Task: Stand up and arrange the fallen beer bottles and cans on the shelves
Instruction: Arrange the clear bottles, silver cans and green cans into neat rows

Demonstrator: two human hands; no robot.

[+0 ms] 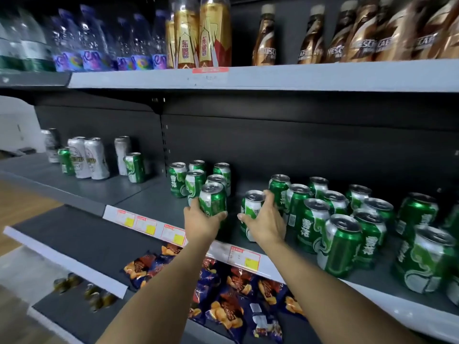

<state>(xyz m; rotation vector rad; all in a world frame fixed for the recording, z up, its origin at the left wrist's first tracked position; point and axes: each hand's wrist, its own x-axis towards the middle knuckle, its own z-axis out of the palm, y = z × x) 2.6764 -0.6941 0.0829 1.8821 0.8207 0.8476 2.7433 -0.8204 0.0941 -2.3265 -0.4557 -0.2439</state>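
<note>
Right now two green cans are in hand on the middle shelf [159, 194], both upright, long axis vertical, tabs up. The left can [213, 198] stands at the near end of a small cluster of green cans [196, 178], and the left hand [202, 223] wraps it from the near side, fingers curled round its lower body, thumb on the left. The right can [252, 214] stands just to the right of it, with a narrow gap of bare shelf between the two, and the right hand [264, 223] grips it from the near right, fingertips reaching up beside its rim.

What the coming move turns on, I judge, is that gap: each can already sits inside its own hand's grasp, so neither hand must reach, and the question is only which way to slide. The right can lies touching or nearly touching the larger group of green cans [347, 219] on its right (I cannot tell which), while the left can belongs to the cluster behind it.

Farther left stand tall silver cans [87, 158], apparently upright. No can visibly lies on its side. Snack bags [223, 301] fill the shelf below; bottles [198, 33] line the shelf above.
</note>
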